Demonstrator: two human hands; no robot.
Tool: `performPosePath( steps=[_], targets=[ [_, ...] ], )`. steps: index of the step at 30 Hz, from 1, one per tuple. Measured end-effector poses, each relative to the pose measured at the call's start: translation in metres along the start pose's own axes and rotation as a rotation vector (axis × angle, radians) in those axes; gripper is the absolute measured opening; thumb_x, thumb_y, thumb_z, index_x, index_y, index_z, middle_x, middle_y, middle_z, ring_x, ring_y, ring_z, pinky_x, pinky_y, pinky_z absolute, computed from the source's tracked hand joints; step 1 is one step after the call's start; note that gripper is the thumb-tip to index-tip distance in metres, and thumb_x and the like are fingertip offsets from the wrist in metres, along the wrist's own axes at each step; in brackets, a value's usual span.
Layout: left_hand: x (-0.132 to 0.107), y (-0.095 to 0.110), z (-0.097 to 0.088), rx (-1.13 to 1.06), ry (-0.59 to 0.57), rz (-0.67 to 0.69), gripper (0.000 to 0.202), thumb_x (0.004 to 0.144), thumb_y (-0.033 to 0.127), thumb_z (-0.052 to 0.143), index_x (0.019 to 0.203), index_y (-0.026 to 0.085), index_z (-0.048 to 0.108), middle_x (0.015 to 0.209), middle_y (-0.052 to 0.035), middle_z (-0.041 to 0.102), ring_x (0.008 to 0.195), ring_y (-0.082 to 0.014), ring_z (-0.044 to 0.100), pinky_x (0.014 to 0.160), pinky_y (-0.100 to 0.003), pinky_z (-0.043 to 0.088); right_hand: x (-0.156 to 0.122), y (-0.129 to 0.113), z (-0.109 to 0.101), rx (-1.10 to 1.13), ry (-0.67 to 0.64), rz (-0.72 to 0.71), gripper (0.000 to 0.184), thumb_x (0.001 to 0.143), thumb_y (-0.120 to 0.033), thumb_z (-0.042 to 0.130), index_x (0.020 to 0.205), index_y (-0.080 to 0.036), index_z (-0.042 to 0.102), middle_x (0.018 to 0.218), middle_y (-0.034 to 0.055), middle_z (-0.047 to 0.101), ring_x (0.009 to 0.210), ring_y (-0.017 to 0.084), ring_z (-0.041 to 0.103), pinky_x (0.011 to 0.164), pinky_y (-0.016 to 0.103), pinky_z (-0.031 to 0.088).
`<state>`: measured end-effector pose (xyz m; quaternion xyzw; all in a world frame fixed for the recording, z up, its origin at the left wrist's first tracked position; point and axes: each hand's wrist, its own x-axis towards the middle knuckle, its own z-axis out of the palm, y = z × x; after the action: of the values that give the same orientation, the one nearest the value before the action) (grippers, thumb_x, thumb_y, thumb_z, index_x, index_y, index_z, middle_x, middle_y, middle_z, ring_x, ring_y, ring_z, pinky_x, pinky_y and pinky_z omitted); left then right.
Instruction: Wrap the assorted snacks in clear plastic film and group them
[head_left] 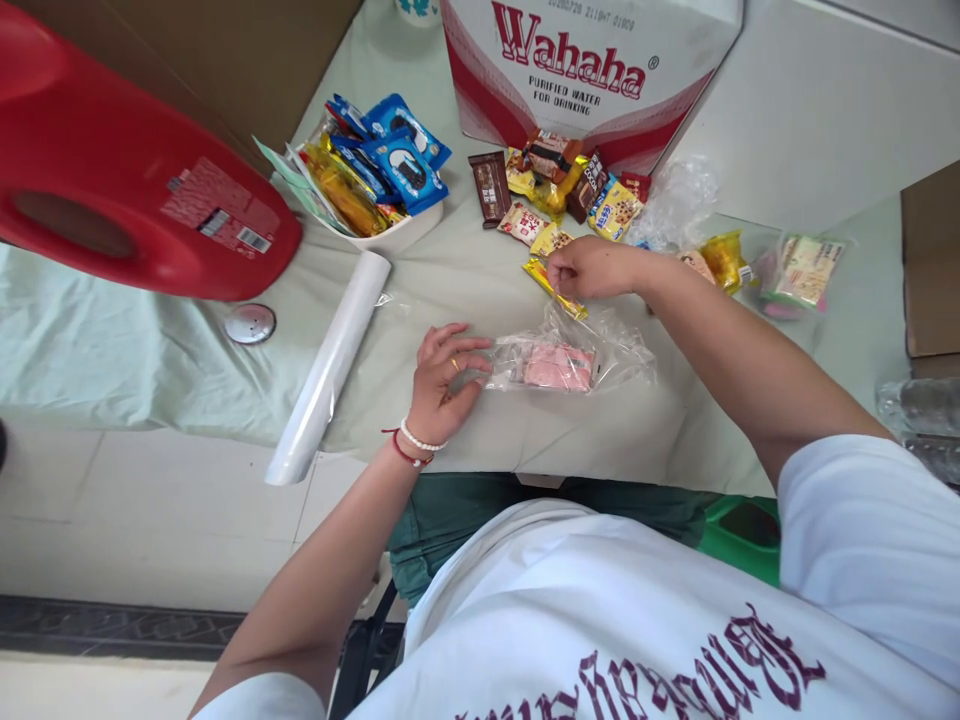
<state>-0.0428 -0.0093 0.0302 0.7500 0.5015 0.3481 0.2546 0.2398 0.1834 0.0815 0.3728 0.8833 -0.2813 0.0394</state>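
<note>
A clear plastic bag [626, 352] with a pink packet [559, 367] inside lies flat on the cloth in front of me. My left hand [448, 380] is open at the bag's left edge, its fingers stretched out and the tips touching the plastic. Above the bag, my right hand [596, 268] is closed, with its fingertips pinched on a yellow snack packet [568, 297]. Part of that packet is hidden under the fingers. Just beyond lies a loose pile of snacks, among them a brown bar [490, 188] and a yellow-blue cookie packet [616, 208].
A roll of clear bags [330, 365] lies to the left. Behind it stand a white bowl [401, 234] of snacks and a big red jug [142, 170]. A Wahaha carton [540, 110] is at the back. To the right lie crumpled plastic [679, 200] and a filled clear bag [806, 270].
</note>
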Motion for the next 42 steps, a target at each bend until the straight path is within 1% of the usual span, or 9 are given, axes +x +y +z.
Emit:
performPosePath(
  steps=[3,6,10,17,22,25,31,37,42],
  targets=[
    [0.014,0.002,-0.002,-0.099,-0.047,0.011,0.036,0.100,0.034,0.037,0.086,0.026,0.070,0.115,-0.0046,0.079,0.138,-0.0267,0.056,0.129,-0.060,0.028,-0.010,0.011,0.005,0.018,0.079,0.037,0.015,0.083,-0.035,0.075,0.080,-0.021,0.071,0.072,0.0027,0.067,0.067,0.018,0.059,0.068,0.032,0.046],
    [0.033,-0.002,-0.002,-0.119,-0.010,-0.138,0.052,0.105,0.038,0.025,0.079,0.024,0.068,0.105,-0.0077,0.079,0.124,-0.0256,0.063,0.120,-0.053,0.042,-0.018,0.024,0.010,0.053,0.141,0.039,0.019,0.085,-0.040,0.073,0.080,-0.021,0.071,0.071,0.0031,0.067,0.065,0.018,0.059,0.067,0.032,0.047],
    [0.059,-0.017,-0.001,-0.010,-0.125,-0.193,0.028,0.087,0.043,0.064,0.102,0.020,0.070,0.108,-0.0071,0.073,0.097,-0.0240,0.067,0.097,-0.045,0.056,-0.027,0.028,0.015,0.070,0.205,0.043,0.017,0.087,-0.040,0.071,0.086,-0.023,0.072,0.075,0.0037,0.069,0.066,0.018,0.059,0.066,0.033,0.048],
    [0.079,-0.014,-0.007,0.089,-0.416,0.070,0.063,0.077,0.038,0.074,0.138,0.025,0.061,0.132,-0.0094,0.065,0.112,-0.0300,0.063,0.104,-0.052,0.050,-0.084,-0.052,0.029,-0.056,0.629,0.082,0.027,0.103,-0.029,0.047,0.113,-0.018,0.070,0.106,0.0120,0.069,0.102,0.028,0.062,0.092,0.046,0.051],
    [0.077,-0.011,-0.004,0.104,-0.470,0.059,0.043,0.080,0.049,0.074,0.116,0.026,0.074,0.109,-0.0077,0.074,0.106,-0.0313,0.065,0.098,-0.051,0.049,-0.116,-0.096,0.087,-0.039,0.406,-0.166,0.031,0.103,-0.021,0.046,0.115,-0.022,0.074,0.123,0.0137,0.070,0.110,0.029,0.060,0.097,0.047,0.053],
    [0.076,-0.015,0.000,0.011,-0.407,-0.035,0.023,0.088,0.043,0.063,0.091,0.024,0.075,0.088,-0.0041,0.074,0.087,-0.0245,0.066,0.086,-0.041,0.052,-0.120,-0.093,0.113,-0.068,0.367,-0.163,0.034,0.103,-0.017,0.046,0.122,-0.022,0.074,0.131,0.0127,0.069,0.120,0.029,0.059,0.104,0.049,0.054],
    [0.074,-0.021,-0.008,-0.107,-0.147,-0.375,0.023,0.086,0.042,0.062,0.089,0.019,0.067,0.078,-0.0018,0.067,0.067,-0.0161,0.054,0.067,-0.031,0.046,-0.122,-0.078,0.129,-0.046,0.439,-0.161,0.040,0.103,-0.013,0.046,0.134,-0.023,0.071,0.141,0.0118,0.067,0.130,0.028,0.057,0.107,0.050,0.054],
    [0.074,0.001,-0.008,-0.028,-0.403,-0.093,0.043,0.078,0.053,0.078,0.105,0.021,0.074,0.101,-0.0060,0.072,0.098,-0.0241,0.061,0.094,-0.040,0.048,-0.121,-0.076,0.135,-0.075,0.516,-0.228,0.034,0.104,-0.015,0.050,0.130,-0.021,0.072,0.136,0.0131,0.069,0.128,0.029,0.058,0.104,0.051,0.056],
    [0.084,0.005,0.000,0.101,-0.520,-0.031,0.022,0.083,0.042,0.070,0.087,0.022,0.076,0.095,-0.0061,0.073,0.102,-0.0271,0.060,0.102,-0.047,0.042,-0.121,-0.077,0.134,-0.076,0.497,-0.221,0.035,0.106,-0.016,0.048,0.130,-0.021,0.073,0.138,0.0137,0.069,0.128,0.029,0.058,0.104,0.052,0.057]
  ],
)
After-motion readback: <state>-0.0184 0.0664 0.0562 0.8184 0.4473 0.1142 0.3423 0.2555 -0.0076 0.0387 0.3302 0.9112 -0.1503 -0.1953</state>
